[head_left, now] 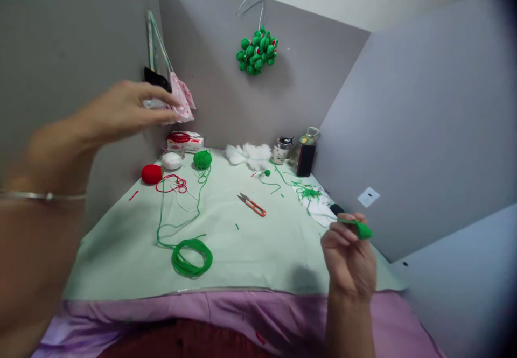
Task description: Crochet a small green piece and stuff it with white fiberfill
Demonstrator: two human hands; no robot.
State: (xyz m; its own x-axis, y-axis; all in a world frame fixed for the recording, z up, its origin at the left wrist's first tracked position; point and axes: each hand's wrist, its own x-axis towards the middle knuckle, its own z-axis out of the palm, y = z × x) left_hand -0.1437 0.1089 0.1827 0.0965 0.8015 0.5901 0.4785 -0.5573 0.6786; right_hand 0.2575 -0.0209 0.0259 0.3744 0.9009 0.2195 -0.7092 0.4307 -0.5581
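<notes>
My left hand is raised at the left, blurred, its fingers stretched out with a gap between them; I see nothing held in it. At the lower right my right hand is closed, pinching a small green crocheted piece above the table. A thin strand or tool runs across those fingers; I cannot tell which. On the table lie orange-handled thread snips, open-bladed, and a coil of green yarn. A strand leads from the coil back towards a green yarn ball.
Red and white yarn balls stand at the left. White stuffing, a cup and a dark phone-like slab are at the back. Green scraps lie right. A green crocheted cluster hangs on the wall.
</notes>
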